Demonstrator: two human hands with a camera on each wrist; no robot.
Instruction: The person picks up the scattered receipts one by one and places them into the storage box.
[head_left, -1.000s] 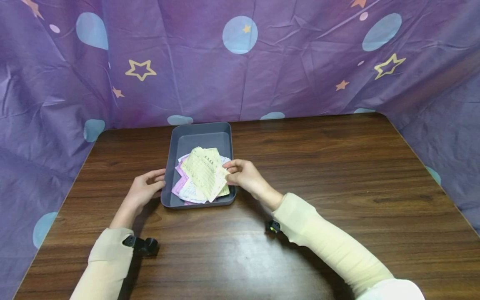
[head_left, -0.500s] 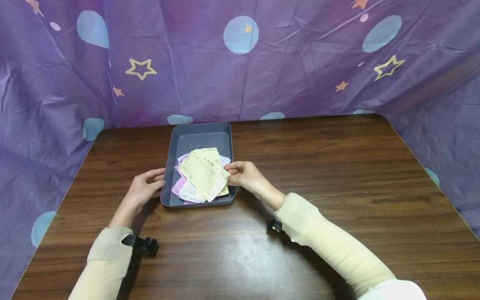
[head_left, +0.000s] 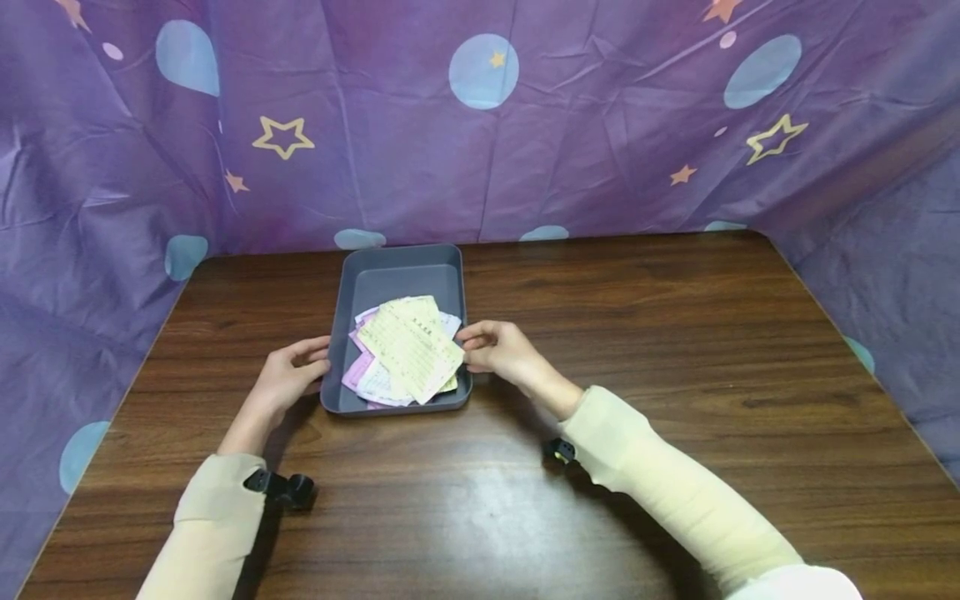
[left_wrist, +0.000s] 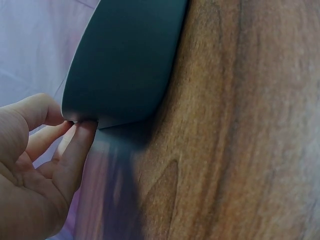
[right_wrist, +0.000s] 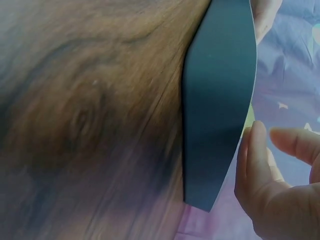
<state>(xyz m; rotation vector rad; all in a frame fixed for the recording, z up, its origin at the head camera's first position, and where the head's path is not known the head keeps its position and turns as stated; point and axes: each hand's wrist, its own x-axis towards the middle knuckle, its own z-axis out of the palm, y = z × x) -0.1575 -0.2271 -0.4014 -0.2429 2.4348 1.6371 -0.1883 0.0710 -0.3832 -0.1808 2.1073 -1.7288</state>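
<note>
A grey rectangular tray [head_left: 401, 257] stands on the table with a fanned pile of paper slips in its nearer half. Pale yellow slips [head_left: 411, 350] with printed text lie on top; white slips [head_left: 377, 385] and pink slips [head_left: 356, 372] stick out beneath. My left hand [head_left: 283, 379] touches the tray's left wall from outside with its fingertips, as the left wrist view shows. At the right rim, my right hand [head_left: 504, 353] has its fingers beside the corner of the top yellow slip. In the right wrist view a gap with nothing in it separates thumb and fingertips.
The brown wooden table [head_left: 637, 333] extends to the right and in front of the tray. Behind it hangs a purple curtain [head_left: 397, 125] with stars and blue circles, which also runs along both sides. Each sleeve carries a small black wrist camera [head_left: 281, 489].
My right hand has let go of the top yellow slip, now settled flat on the pile, and drawn back slightly to the right. My left hand has stayed at the tray's wall.
</note>
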